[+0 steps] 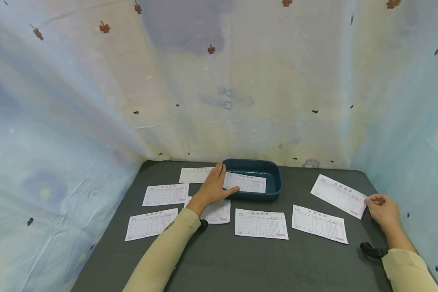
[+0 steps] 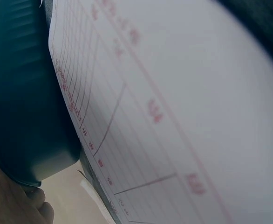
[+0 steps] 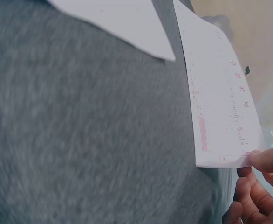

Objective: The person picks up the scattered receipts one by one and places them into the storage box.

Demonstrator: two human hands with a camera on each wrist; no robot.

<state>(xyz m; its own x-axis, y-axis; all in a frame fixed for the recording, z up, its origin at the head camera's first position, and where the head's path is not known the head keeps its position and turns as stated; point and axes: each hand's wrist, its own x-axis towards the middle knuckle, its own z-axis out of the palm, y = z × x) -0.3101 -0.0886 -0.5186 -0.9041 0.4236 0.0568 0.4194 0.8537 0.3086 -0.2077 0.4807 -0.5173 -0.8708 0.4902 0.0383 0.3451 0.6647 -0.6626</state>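
Right hand pinches a printed slip while left hand steadies the tray

Near the right edge of the worktop, the right hand pinches the near right corner of a printed slip. In the right wrist view the thumb lies on the paper's face, with the fingers bent below it. The slip slants toward the back edge; whether its far end rests on the worktop cannot be told.

The left hand lies against the left end of a dark blue tray, which sits by the middle of the back edge. That hand has its fingers nearly straight, the thumb spread toward the tray's front rim; it is not closed round anything. Inside the tray lies another slip.

Six more slips lie on the worktop. One is left of the tray near the back edge, partly hidden by the left hand; two lie toward the left edge, one nearer the front than the other. A fourth is partly covered by the left wrist, a fifth lies in front of the tray, and a sixth between that one and the pinched slip. Patterned cloth hangs behind the back edge.
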